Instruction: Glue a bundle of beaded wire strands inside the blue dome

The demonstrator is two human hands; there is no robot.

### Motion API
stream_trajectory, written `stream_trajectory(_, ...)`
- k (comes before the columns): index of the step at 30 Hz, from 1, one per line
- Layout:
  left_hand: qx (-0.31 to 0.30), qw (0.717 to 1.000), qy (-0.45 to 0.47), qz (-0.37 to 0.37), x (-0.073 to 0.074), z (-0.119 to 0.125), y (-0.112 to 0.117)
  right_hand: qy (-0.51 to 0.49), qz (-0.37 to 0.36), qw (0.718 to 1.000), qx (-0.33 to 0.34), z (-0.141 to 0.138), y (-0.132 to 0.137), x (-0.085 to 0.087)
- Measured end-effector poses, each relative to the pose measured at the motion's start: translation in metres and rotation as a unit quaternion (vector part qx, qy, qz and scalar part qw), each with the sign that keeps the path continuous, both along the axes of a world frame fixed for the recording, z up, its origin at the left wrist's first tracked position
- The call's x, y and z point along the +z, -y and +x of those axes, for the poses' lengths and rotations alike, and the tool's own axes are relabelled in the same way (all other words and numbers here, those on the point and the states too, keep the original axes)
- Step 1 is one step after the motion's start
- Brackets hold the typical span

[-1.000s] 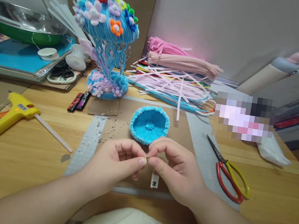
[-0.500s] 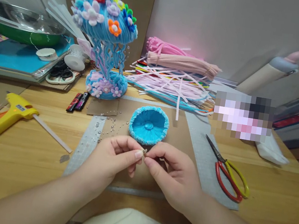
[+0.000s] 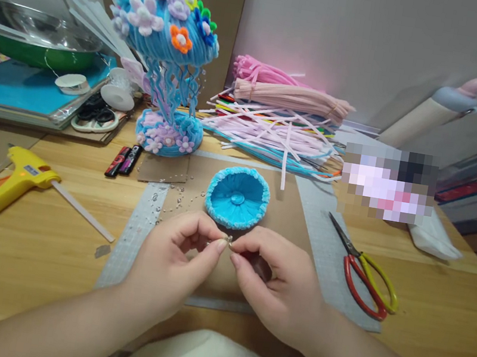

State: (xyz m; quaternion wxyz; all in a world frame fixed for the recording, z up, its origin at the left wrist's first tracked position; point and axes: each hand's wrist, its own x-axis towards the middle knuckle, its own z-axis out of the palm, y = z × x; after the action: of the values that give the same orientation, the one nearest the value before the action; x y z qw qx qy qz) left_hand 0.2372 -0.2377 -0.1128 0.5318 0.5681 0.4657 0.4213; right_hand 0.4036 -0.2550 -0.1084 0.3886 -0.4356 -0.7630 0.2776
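Observation:
My left hand (image 3: 175, 262) and my right hand (image 3: 274, 283) meet fingertip to fingertip above a brown cardboard sheet (image 3: 291, 217). Both are closed in a pinch on one tiny bead-like piece (image 3: 229, 240), too small to name for sure. Just beyond the fingertips lies a blue pipe-cleaner cup (image 3: 238, 196), open side up. A string of clear beads (image 3: 171, 201) trails on the cardboard to the left of the cup.
A blue pipe-cleaner jellyfish ornament with flowers (image 3: 167, 58) stands at the back. Behind the cup lies a heap of pink and white pipe cleaners (image 3: 278, 124). Red-and-yellow scissors (image 3: 364, 271) lie to the right, a yellow glue gun (image 3: 10, 188) to the left, two lighters (image 3: 123, 160) near it.
Both hands have stayed together in the pinch and shifted slightly up and toward the cup; the small white tag under the right hand is now covered.

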Motion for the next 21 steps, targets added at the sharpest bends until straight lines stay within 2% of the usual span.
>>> stream_trajectory(3,-0.002,0.993,-0.064,0.098,-0.002,-0.002,0.004,-0.005,-0.007,1.0,-0.002,0.0,-0.001,0.0)
stream_trajectory(6,0.001,0.993,-0.065,0.097,-0.002,-0.002,0.005,-0.007,-0.003,1.0,-0.001,0.001,-0.001,0.0)
stream_trajectory(9,-0.005,1.0,0.0,-0.003,0.0,-0.001,0.002,-0.012,0.002,1.0,0.004,0.003,-0.002,0.001)
stream_trajectory(12,-0.043,0.985,0.1,-0.132,-0.001,-0.001,-0.003,-0.013,0.004,1.0,0.01,0.005,-0.003,0.003)
stream_trajectory(15,-0.067,0.971,0.147,-0.175,-0.001,-0.001,-0.006,-0.013,0.008,1.0,0.009,0.005,-0.003,0.005)
stream_trajectory(18,-0.047,0.983,0.103,-0.147,0.002,0.001,-0.006,-0.005,0.013,1.0,0.004,0.004,-0.003,0.005)
stream_trajectory(21,-0.02,0.998,0.017,-0.062,0.004,0.002,-0.004,0.003,0.017,1.0,-0.005,0.003,-0.002,0.003)
